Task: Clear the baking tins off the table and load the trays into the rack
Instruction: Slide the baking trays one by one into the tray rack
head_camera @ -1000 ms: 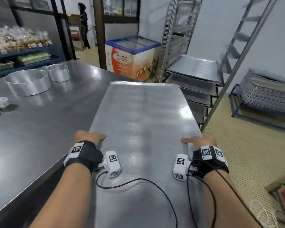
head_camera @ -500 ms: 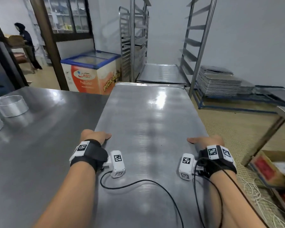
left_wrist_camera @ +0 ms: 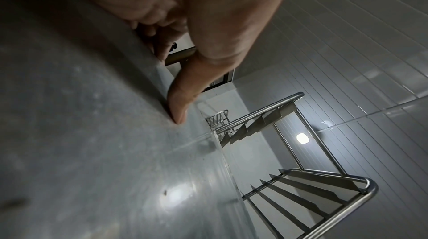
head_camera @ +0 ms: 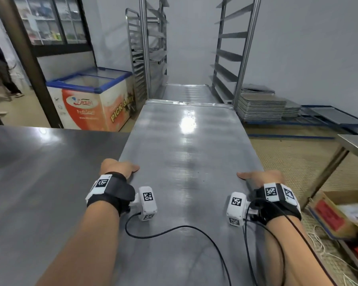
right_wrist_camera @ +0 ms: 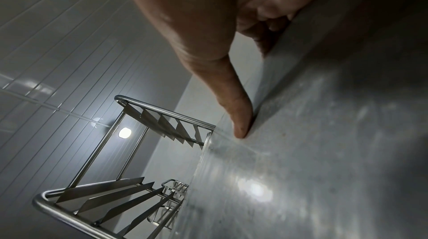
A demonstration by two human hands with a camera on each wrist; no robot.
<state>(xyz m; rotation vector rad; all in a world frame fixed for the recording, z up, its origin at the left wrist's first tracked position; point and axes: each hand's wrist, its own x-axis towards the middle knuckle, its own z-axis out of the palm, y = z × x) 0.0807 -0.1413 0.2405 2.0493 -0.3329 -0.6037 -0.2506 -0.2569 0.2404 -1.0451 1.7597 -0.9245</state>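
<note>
I carry a long flat metal tray lengthwise, its far end pointing at the tall steel rack. My left hand grips the tray's left rim, thumb on top and fingers curled under. My right hand grips the right rim the same way. In the left wrist view the thumb presses the tray surface; the right wrist view shows the other thumb on the tray. Another tray lies in the rack at about the same height. The rack's slide rails stand bare above.
A steel table lies to my left. A second rack and a chest freezer stand at the back left. A stack of trays rests on a low blue stand to the right. A cardboard box sits under a side table.
I have turned right with the tray, so the rack now stands straight ahead and closer. The round baking tins on the table have passed out of view to the left. Both hands keep their grip.
</note>
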